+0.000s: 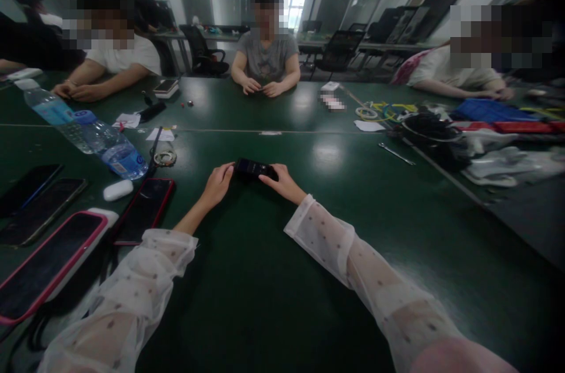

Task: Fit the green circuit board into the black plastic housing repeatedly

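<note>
A small black phone-like device (251, 167), its dark screen lit with faint marks, is held sideways between my two hands above the green table (265, 279). My left hand (219, 182) grips its left end, thumb along the near edge. Around its right end closes my right hand (285, 180), with the thumb resting on the front. Left of my left hand lies a red-edged phone (148, 208), and near it sit a white earbud case (118, 190) and a coiled bracelet-like loop (165, 157).
Two water bottles (110, 146) lean at the left, beyond several phones, one pink-cased (53, 267). A wrench (396, 154) lies to the right, near heaped cables (430, 132) and plastic bags (514, 164). Three people sit across the table, including a person in grey (267, 55).
</note>
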Motion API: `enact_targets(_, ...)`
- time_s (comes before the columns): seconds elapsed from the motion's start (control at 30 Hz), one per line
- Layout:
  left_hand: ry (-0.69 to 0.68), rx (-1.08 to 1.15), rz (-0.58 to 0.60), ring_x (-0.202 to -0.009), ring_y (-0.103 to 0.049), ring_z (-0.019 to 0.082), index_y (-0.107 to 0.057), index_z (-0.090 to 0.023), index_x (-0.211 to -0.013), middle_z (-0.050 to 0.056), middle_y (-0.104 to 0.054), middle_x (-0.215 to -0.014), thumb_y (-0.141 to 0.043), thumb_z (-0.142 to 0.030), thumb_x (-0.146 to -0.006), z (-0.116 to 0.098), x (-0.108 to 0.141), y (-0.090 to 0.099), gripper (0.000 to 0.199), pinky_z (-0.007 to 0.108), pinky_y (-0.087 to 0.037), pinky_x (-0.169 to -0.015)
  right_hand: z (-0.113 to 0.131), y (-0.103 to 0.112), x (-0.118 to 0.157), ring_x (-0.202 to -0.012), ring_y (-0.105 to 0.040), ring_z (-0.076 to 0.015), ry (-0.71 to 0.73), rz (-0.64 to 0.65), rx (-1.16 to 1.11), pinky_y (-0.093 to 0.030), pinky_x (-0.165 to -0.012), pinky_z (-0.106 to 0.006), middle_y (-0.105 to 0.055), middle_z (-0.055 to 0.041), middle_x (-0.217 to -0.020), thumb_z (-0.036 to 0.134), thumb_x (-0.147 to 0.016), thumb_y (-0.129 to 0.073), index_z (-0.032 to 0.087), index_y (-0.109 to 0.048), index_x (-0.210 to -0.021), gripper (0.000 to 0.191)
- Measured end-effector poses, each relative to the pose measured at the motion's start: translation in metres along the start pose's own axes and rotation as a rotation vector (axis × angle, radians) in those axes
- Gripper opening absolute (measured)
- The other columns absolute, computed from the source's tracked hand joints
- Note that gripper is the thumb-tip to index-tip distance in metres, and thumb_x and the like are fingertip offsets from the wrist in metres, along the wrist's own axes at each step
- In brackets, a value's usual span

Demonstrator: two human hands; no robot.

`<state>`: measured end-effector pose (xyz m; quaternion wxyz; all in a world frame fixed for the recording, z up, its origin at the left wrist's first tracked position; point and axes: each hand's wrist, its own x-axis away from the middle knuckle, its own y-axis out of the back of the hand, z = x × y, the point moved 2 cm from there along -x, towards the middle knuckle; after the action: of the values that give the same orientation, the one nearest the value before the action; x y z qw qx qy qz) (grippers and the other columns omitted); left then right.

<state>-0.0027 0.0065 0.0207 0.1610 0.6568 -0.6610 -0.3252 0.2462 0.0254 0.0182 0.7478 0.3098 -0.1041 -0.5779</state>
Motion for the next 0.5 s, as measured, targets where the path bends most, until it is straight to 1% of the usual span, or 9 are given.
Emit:
enact_targets(0.07, -0.026, -0.030, -0.010, -0.127, -0.050, 0.024, -0.054, -0.021, -0.135, 0.009, -0.060, -0.134, -0.028, -0.049, -0.102, 0.001, 0.000, 0.000, 0.050, 0.046, -0.042, -0.107, 0.000, -0.001, -0.001, -0.126, -0.045, -0.0326, 0.021, -0.010, 0.021, -0.041, -0.108, -0.056, -0.058, -0.0143, -0.119, 0.062, -0.084, -0.061, 0.018, -0.061, -0.115, 0.054)
enact_targets(0.17, -0.084, -0.106, -0.017, -0.127, -0.050, 0.023, -0.053, -0.019, -0.135, 0.010, -0.060, -0.133, -0.031, -0.040, -0.103, 0.005, -0.001, -0.003, 0.045, 0.046, -0.042, -0.107, -0.001, -0.003, -0.001, -0.128, -0.043, -0.0322, 0.032, -0.028, 0.015, -0.039, -0.109, -0.057, -0.057, -0.0137, -0.123, 0.060, -0.087, -0.058, 0.020, -0.058, -0.122, 0.053)
enact_targets(0.23, -0.128, -0.177, -0.012, -0.126, -0.050, 0.024, -0.052, -0.018, -0.136, 0.010, -0.060, -0.133, -0.034, -0.033, -0.102, 0.007, -0.001, -0.005, 0.042, 0.047, -0.043, -0.107, -0.003, -0.004, 0.000, -0.129, -0.043, -0.0318, 0.042, -0.049, 0.004, -0.039, -0.109, -0.057, -0.054, -0.0136, -0.127, 0.056, -0.084, -0.065, 0.022, -0.054, -0.128, 0.057)
enact_targets(0.3, -0.179, -0.264, -0.009, -0.127, -0.049, 0.025, -0.051, -0.018, -0.137, 0.011, -0.059, -0.134, -0.037, -0.028, -0.100, 0.008, 0.000, -0.008, 0.041, 0.048, -0.043, -0.107, -0.005, -0.005, 0.000, -0.127, -0.045, -0.0308, 0.056, -0.078, -0.010, -0.040, -0.109, -0.055, -0.051, -0.0139, -0.130, 0.048, -0.079, -0.074, 0.022, -0.049, -0.133, 0.065)
enact_targets(0.37, -0.226, -0.365, -0.010, -0.130, -0.046, 0.027, -0.051, -0.015, -0.137, 0.013, -0.056, -0.137, -0.040, -0.025, -0.099, 0.005, 0.003, -0.010, 0.042, 0.048, -0.043, -0.107, -0.006, -0.005, 0.001, -0.125, -0.048, -0.0297, 0.070, -0.100, -0.021, -0.042, -0.108, -0.053, -0.051, -0.0131, -0.129, 0.041, -0.075, -0.078, 0.022, -0.047, -0.132, 0.067)
enact_targets(0.5, -0.271, -0.523, 0.006, -0.133, -0.043, 0.029, -0.051, -0.011, -0.136, 0.017, -0.050, -0.142, -0.039, -0.024, -0.098, -0.004, 0.010, -0.011, 0.042, 0.048, -0.043, -0.107, -0.005, -0.003, 0.003, -0.123, -0.048, -0.0292, 0.084, -0.120, -0.022, -0.043, -0.106, -0.055, -0.053, -0.0093, -0.125, 0.035, -0.076, -0.078, 0.026, -0.050, -0.126, 0.058)
